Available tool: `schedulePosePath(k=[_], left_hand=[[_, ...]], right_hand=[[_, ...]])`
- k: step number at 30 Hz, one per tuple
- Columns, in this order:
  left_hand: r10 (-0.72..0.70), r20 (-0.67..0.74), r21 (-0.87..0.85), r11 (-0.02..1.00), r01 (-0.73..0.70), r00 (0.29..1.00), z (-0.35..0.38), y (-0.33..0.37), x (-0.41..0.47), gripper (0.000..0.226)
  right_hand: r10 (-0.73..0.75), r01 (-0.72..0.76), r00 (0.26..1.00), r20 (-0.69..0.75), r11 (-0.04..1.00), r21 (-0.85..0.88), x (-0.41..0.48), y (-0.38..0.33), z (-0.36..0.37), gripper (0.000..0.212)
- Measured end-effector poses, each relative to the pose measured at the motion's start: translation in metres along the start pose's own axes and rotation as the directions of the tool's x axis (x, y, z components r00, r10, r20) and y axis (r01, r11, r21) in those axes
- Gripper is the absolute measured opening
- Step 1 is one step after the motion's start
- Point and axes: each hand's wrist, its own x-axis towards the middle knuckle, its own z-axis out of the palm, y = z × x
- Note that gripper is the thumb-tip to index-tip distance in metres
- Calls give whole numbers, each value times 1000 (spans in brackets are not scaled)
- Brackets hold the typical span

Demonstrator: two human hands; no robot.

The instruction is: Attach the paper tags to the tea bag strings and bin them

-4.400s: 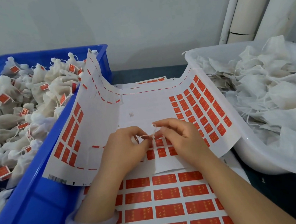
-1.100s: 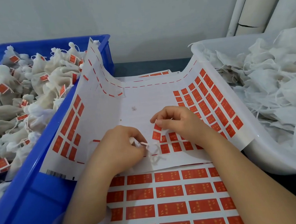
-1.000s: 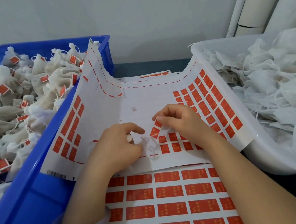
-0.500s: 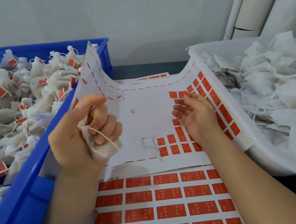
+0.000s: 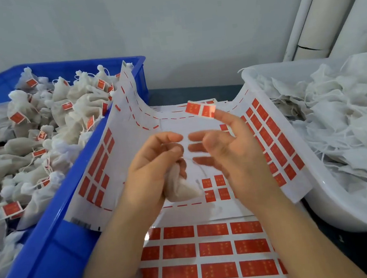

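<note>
Red paper tags (image 5: pixel 212 229) with faint gold print on white sheets (image 5: pixel 172 126); blue crate (image 5: pixel 43 262); white tub (image 5: pixel 345 219); off-white tea bags (image 5: pixel 65 99).

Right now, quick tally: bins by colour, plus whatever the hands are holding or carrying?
blue bin: 1
white tub: 1
tea bag, gripped in the left hand: 1
red tag, stuck on a fingertip of the right hand: 1
Total: 4
</note>
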Motion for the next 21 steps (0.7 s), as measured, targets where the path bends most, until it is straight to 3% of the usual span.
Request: schedulePosePath(k=[2, 6, 11, 13, 17, 21], left_hand=[[20, -7, 64, 998, -20, 1000, 4, -2, -1, 38], [62, -104, 159, 986, -45, 993, 6, -5, 0, 28], [42, -123, -234, 970, -71, 991, -4, 4, 2, 25], [49, -109, -329, 941, -82, 993, -8, 5, 3, 18], [16, -187, -316, 946, -75, 982, -10, 3, 4, 22], [-61, -292, -294, 955, -29, 954, -11, 2, 7, 23]], right_hand=[[27, -26, 998, 49, 999, -24, -8, 2, 4, 65], [38, -38, 999, 1, 994, -107, -9, 6, -2, 64], [60, -80, 980, -191, 992, -102, -2, 15, -16, 40], [92, -102, 989, -113, 991, -86, -3, 17, -17, 35], [180, -170, 979, 95, 980, -101, -8, 25, -3, 39], [176, -180, 984, -37, 948, -262, -6, 42, 3, 41]])
